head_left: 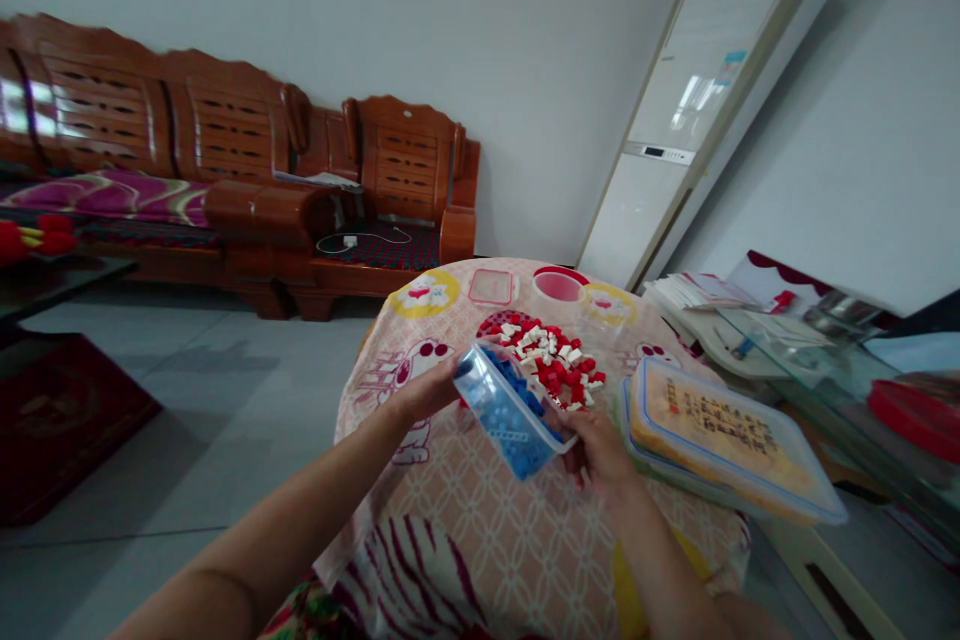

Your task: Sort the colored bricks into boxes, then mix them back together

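Between my two hands is a clear plastic box (501, 440) holding many blue building bricks (517, 382). My left hand (437, 390) grips its left end, and my right hand (596, 445) is closed on its right end. The box is tilted, with its open top facing away from me. Just beyond it, a loose pile of red and white building bricks (551, 355) lies on the round table's patterned cloth (480, 520). The box's walls partly hide the blue bricks and the near side of the pile.
Behind the pile are a clear lid with a red rim (491, 287) and a round pink-lined container (559, 286). Stacked lidded boxes (720, 420) stand at the table's right edge. A glass shelf (810, 360) is farther right; a wooden sofa (397, 180) lies beyond the table.
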A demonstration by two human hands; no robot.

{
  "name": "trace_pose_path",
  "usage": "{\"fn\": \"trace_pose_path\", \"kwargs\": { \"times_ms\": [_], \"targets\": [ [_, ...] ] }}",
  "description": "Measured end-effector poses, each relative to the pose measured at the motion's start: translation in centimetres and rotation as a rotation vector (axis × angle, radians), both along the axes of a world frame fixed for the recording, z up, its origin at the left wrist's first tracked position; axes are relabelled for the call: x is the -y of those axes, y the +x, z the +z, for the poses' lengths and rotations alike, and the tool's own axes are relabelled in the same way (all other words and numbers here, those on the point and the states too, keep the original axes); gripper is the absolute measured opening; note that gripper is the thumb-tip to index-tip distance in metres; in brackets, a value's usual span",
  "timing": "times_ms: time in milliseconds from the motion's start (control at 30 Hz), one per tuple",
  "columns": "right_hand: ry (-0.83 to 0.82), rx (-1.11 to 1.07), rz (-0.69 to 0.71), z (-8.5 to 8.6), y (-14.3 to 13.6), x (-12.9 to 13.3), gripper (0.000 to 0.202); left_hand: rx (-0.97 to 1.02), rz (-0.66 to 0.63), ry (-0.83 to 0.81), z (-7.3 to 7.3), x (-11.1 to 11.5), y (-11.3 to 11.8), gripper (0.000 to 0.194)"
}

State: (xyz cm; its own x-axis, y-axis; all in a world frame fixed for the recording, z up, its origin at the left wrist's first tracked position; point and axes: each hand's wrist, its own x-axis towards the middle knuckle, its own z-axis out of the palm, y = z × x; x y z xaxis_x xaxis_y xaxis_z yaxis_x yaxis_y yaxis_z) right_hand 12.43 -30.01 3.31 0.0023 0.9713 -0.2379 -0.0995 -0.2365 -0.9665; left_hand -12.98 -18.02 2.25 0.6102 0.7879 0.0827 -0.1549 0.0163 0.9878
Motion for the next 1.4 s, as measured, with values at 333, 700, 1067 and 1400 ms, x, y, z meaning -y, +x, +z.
{"fn": "trace_pose_path", "kwargs": {
  "times_ms": [333,700,1067,1400],
  "targets": [
    [-0.067,-0.153,-0.168,-1.4,-0.7,-2.5,0.042,-0.168,0.102,-0.156,3.5,-3.9,2.7,0.075],
    [0.203,-0.161,-0.206,-0.8,0.6,-2.7,0.046,-0.385,0.244,-0.154,5.3,-7.0,4.3,0.074],
    [0.294,0.003,-0.245,-1.0,1.4,-4.6,0.055,-0.582,0.287,-0.049,8.0,-8.8,7.7,0.081],
    [0.22,-0.199,-0.224,-0.8,2.5,-4.8,0.042,-0.689,0.411,0.394,7.7,-9.4,8.1,0.069]
  ]
}}
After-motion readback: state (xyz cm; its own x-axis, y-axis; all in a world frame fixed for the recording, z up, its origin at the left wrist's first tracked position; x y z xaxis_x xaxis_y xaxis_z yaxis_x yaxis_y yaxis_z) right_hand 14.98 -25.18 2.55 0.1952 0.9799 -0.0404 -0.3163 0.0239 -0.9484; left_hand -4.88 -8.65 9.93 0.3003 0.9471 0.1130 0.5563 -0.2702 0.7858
